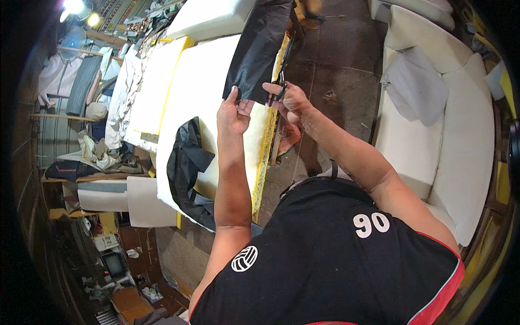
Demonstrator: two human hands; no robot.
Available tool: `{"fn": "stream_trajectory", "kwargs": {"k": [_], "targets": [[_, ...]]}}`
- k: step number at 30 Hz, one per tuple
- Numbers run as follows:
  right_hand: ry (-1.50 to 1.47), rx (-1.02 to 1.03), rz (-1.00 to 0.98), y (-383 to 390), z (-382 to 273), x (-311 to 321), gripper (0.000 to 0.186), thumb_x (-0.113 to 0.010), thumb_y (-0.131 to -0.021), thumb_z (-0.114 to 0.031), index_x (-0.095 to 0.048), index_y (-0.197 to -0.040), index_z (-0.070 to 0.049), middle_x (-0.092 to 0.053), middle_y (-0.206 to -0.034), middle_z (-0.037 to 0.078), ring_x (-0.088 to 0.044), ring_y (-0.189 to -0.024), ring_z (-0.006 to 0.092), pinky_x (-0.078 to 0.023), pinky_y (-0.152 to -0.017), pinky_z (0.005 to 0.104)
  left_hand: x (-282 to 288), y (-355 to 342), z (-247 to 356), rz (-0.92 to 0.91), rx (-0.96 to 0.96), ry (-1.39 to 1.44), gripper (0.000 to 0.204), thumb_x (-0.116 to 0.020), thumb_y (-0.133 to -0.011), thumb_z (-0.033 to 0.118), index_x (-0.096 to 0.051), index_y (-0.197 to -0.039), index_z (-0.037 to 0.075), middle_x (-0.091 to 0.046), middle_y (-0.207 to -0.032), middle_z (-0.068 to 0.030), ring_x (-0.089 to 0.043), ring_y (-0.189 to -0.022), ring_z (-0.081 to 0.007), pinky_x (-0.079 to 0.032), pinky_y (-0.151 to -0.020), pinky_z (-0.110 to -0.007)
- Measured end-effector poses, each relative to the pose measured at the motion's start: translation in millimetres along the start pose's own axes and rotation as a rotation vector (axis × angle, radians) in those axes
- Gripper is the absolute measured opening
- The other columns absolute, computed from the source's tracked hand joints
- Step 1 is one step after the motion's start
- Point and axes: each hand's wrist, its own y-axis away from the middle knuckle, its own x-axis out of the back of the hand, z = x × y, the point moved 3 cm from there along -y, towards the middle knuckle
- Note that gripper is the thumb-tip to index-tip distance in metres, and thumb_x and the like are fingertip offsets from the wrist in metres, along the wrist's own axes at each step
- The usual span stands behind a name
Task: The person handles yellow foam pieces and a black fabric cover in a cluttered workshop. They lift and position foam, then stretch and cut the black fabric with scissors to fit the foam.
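A strip of black fabric (254, 57) hangs between my hands and runs away from me over the white padding (208, 70). My left hand (235, 116) pinches its near edge, thumb on top and fingers partly hidden underneath. At the strip's right edge, my right hand (295, 104) is closed round a pair of scissors (281, 91), which point away from me. How far the blades are apart I cannot make out. A second, crumpled piece of black fabric (181, 162) lies left of my left forearm.
Yellow foam (264, 157) shows along the padding's right edge. A cream sofa (409, 146) stands to the right with a grey cloth (417, 84) on it. Piled cloths (124, 103) and a fan (73, 43) are on the left. Brown floor (346, 70) lies between.
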Motion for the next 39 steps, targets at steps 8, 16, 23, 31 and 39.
{"fn": "stream_trajectory", "kwargs": {"k": [8,16,23,31,39], "targets": [[0.217,0.153,0.150,5,-2,12,0.031,-0.078,-0.078,-0.003,-0.057,-0.101,-0.003,-0.065,-0.089,0.005,-0.065,-0.079,0.0150,-0.053,-0.075,0.0315,-6,8,-3,0.059,-0.209,-0.228,0.018,-0.066,-0.094,0.013,-0.060,-0.105,0.000,-0.069,-0.094,-0.0114,-0.069,-0.072,-0.0217,-0.063,-0.063,-0.037],[0.308,0.200,0.215,2,1,35,0.033,-0.077,-0.080,-0.003,-0.057,-0.106,0.001,-0.064,-0.093,0.006,-0.063,-0.086,0.0159,-0.051,-0.083,0.0290,-10,17,-7,0.038,-0.237,-0.395,0.014,-0.071,-0.092,0.018,-0.067,-0.092,0.004,-0.066,-0.079,-0.0035,-0.056,-0.057,-0.0100,-0.054,-0.047,-0.024],[0.504,0.303,0.285,-13,5,64,0.038,-0.078,-0.080,-0.008,-0.059,-0.111,0.003,-0.066,-0.094,0.009,-0.063,-0.086,0.0158,-0.052,-0.076,0.0281,-13,15,-21,-0.064,-0.255,-0.208,0.012,-0.065,-0.095,0.011,-0.065,-0.092,0.000,-0.063,-0.079,-0.0041,-0.058,-0.060,-0.0119,-0.060,-0.062,-0.030],[0.522,0.206,0.336,59,-3,57,0.033,-0.073,-0.091,-0.027,-0.057,-0.105,-0.002,-0.063,-0.086,0.006,-0.062,-0.075,0.0152,-0.050,-0.068,0.0289,-31,52,-40,-0.034,-0.767,-0.883,0.022,-0.062,-0.095,0.010,-0.068,-0.113,-0.003,-0.071,-0.088,-0.0106,-0.065,-0.076,-0.0146,-0.055,-0.070,-0.032],[0.272,-0.209,0.118,227,-12,2,0.050,-0.070,-0.089,-0.050,-0.051,-0.103,-0.006,-0.062,-0.084,0.008,-0.063,-0.074,0.0174,-0.050,-0.067,0.0288,-52,67,-74,-0.194,-1.053,-1.072,0.030,-0.066,-0.085,0.003,-0.069,-0.115,0.004,-0.070,-0.087,-0.0187,-0.069,-0.075,-0.0319,-0.054,-0.068,-0.039]]}}
